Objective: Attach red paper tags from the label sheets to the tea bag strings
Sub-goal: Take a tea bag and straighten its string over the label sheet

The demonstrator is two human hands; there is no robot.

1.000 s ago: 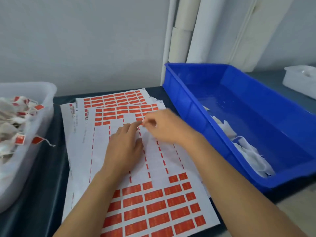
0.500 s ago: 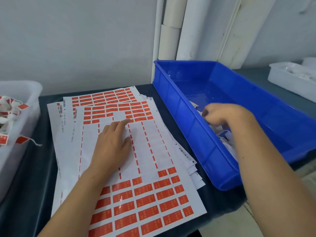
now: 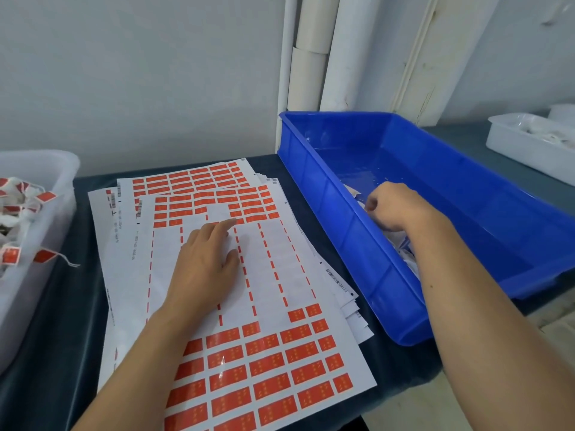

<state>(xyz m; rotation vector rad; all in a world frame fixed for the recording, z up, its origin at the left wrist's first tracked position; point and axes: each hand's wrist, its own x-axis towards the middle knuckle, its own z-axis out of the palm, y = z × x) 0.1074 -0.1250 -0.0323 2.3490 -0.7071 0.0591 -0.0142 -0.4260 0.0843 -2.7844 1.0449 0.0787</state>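
A stack of white label sheets (image 3: 273, 275) with rows of red paper tags (image 3: 270, 365) lies on the dark table; the top sheet's middle rows are peeled bare. My left hand (image 3: 205, 269) rests flat on that bare part, fingers straight and pointing at the upper red rows. My right hand (image 3: 395, 206) is inside the blue bin (image 3: 339, 241), fingers curled down on a white tea bag (image 3: 357, 194) at the top of a small pile of untagged tea bags (image 3: 404, 247). My forearm hides much of that pile.
At the left edge stands a clear plastic tub (image 3: 46, 169) of tea bags carrying red tags (image 3: 12, 255), one string hanging over its rim. A white tray (image 3: 529, 150) sits at the far right. White rolls (image 3: 311, 73) lean in the wall corner behind the bin.
My right hand left the label sheet, swung right into the blue bin and now sits curled on the tea bags. My left hand has stayed flat on the sheet.
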